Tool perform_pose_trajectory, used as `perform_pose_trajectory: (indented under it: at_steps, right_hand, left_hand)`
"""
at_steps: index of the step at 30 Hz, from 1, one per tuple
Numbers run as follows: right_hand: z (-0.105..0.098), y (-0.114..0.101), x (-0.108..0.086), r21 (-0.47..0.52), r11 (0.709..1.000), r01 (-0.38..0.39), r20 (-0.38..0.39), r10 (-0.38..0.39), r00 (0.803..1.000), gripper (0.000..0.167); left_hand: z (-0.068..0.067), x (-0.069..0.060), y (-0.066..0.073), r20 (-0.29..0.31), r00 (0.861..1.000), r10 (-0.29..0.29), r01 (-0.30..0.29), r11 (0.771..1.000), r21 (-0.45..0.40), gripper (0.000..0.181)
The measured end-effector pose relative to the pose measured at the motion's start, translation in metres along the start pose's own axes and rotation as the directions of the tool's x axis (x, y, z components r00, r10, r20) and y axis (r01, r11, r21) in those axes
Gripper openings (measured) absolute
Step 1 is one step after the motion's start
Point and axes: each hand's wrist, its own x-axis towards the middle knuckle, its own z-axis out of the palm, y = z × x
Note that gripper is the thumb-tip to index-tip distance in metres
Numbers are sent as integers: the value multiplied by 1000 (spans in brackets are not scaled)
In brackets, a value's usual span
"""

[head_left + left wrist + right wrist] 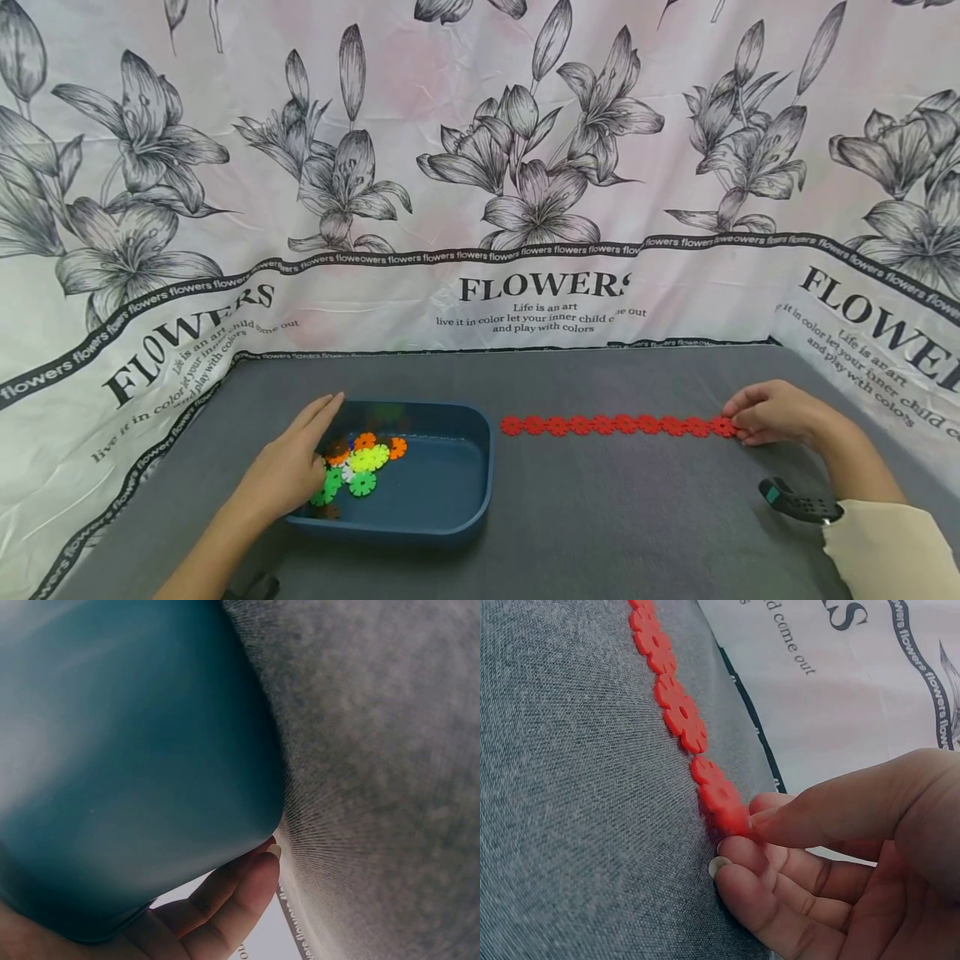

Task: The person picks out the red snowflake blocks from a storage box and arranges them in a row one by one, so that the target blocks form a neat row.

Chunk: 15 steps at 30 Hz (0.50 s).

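A row of red snowflake discs, joined edge to edge, lies in a line on the grey cloth. At its right end my right hand pinches the last red disc between thumb and fingers. To the left, my left hand rests against the left side of a blue bin, its fingers fairly straight. The left wrist view shows fingertips touching the bin's outer wall. Inside the bin lie green discs, yellow discs, orange discs and others, partly behind the left hand.
Grey cloth covers the table. A white curtain printed with flowers and lettering hangs along the back and both sides. A black band sits on the right wrist.
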Motion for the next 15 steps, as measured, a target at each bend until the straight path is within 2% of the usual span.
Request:
perform_pose_trajectory:
  at_steps: [9, 15]
  right_hand:
    - [-1, -5, -3, -37, 999, -6, -18, 5, 1000, 24]
    - [1, -13, -4, -131, 991, 16, -84, -27, 996, 26]
  left_hand:
    - [-3, 2, 3, -16, 1000, 18, -17, 1000, 11, 86]
    - [-2, 2, 3, -7, 1000, 19, -19, 1000, -9, 86]
